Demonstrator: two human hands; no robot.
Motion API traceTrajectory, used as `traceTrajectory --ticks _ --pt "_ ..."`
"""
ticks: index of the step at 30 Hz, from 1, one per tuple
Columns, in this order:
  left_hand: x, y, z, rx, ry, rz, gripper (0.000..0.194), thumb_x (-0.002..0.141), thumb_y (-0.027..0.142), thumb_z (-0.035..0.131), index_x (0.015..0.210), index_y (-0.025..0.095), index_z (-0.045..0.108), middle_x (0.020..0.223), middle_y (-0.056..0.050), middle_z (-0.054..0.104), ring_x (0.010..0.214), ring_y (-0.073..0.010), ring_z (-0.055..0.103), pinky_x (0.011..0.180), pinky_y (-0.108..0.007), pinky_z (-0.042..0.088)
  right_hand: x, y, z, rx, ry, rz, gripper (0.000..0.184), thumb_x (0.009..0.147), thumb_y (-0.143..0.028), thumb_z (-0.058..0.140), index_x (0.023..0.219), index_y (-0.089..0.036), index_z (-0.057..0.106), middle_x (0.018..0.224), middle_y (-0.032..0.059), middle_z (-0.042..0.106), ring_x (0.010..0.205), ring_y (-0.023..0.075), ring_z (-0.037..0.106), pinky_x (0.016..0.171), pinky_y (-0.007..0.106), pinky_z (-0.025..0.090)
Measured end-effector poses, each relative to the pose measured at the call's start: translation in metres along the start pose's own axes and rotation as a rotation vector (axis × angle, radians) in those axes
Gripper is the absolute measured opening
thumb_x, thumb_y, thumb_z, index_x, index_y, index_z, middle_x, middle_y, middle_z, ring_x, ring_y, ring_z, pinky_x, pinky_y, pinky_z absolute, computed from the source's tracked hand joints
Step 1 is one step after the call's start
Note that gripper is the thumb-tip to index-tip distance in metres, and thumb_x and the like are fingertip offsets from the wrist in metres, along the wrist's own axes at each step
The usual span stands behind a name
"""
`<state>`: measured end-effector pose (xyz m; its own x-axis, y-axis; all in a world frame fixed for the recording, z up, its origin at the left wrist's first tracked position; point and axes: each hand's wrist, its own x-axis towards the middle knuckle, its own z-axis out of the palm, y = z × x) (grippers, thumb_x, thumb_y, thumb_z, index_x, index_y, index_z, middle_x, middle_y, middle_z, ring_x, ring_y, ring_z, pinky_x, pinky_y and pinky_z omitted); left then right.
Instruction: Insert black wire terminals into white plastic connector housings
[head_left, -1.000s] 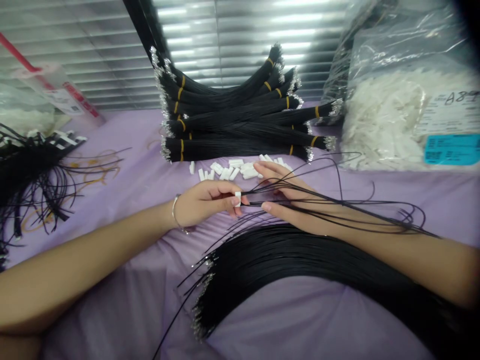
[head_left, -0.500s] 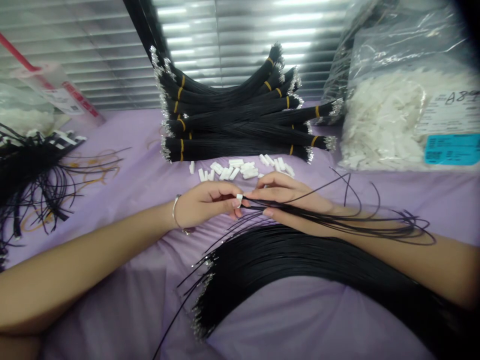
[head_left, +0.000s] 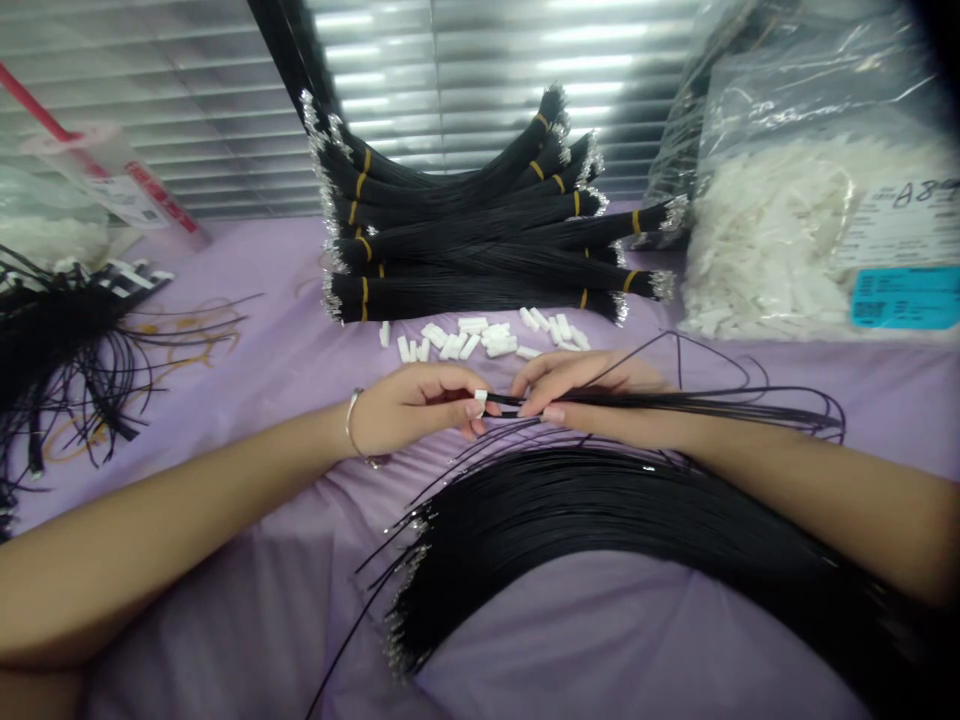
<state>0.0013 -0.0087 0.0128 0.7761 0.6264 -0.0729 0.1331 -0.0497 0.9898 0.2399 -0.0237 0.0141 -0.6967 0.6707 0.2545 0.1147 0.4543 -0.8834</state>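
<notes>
My left hand [head_left: 424,400], with a bracelet at the wrist, pinches a small white connector housing [head_left: 480,400] between thumb and forefinger. Black wires [head_left: 690,400] run out of the housing to the right and loop back past my right wrist. A short way right of the housing, my right hand [head_left: 589,385] has its fingers closed around these wires. Just below both hands a large fanned bundle of black wires [head_left: 570,510] with silver terminals curves across the cloth. Loose white housings [head_left: 472,335] lie right behind my hands.
Banded bundles of black wire [head_left: 480,230] are stacked at the back against window blinds [head_left: 187,90]. A clear bag of white parts [head_left: 787,230] stands at the right. At the left are finished-looking black wire assemblies [head_left: 67,350] and a plastic cup [head_left: 127,190] with a red straw.
My right hand has slid a little to the right along the wires, away from the housing. The wire loops have drawn closer together. My left hand has barely moved.
</notes>
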Motion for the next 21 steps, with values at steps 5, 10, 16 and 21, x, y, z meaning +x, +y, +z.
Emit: traceTrajectory --ticks 5,10,16,21 --pt "0.000 -0.001 0.000 -0.008 0.009 -0.003 0.013 0.084 0.018 0.053 0.089 0.007 0.061 0.076 -0.004 0.065 0.070 -0.0063 0.061 0.069 -0.016 0.053 0.000 -0.004 -0.003 0.015 -0.085 0.057 0.020 0.084 -0.023 0.057 0.101 -0.019 0.067 0.107 0.0053 0.063 0.100 0.0143 0.058 0.088 0.028 0.045" --pt "0.000 -0.001 -0.001 0.018 -0.016 0.006 0.016 0.085 0.020 0.052 0.089 0.007 0.061 0.077 -0.006 0.065 0.070 -0.0066 0.061 0.069 -0.017 0.053 0.002 -0.006 -0.007 0.121 -0.159 0.079 0.021 0.084 -0.024 0.057 0.099 -0.015 0.068 0.102 0.0068 0.063 0.092 0.0139 0.060 0.085 0.029 0.045" --pt "0.001 -0.002 -0.001 -0.033 -0.004 -0.017 0.020 0.086 0.023 0.052 0.092 0.006 0.060 0.075 -0.006 0.064 0.068 -0.0060 0.060 0.068 -0.017 0.053 0.000 -0.003 -0.012 0.247 -0.122 0.182 0.022 0.083 -0.033 0.058 0.089 -0.015 0.069 0.086 0.0046 0.063 0.082 0.0144 0.059 0.078 0.028 0.045" --pt "0.001 -0.001 0.001 -0.064 0.003 -0.051 0.020 0.085 0.024 0.054 0.091 0.006 0.059 0.077 -0.006 0.063 0.068 -0.0062 0.060 0.068 -0.017 0.053 -0.001 0.010 -0.008 0.293 0.011 0.149 0.032 0.086 -0.040 0.052 0.071 -0.014 0.065 0.071 0.0034 0.061 0.072 0.0141 0.056 0.072 0.028 0.043"
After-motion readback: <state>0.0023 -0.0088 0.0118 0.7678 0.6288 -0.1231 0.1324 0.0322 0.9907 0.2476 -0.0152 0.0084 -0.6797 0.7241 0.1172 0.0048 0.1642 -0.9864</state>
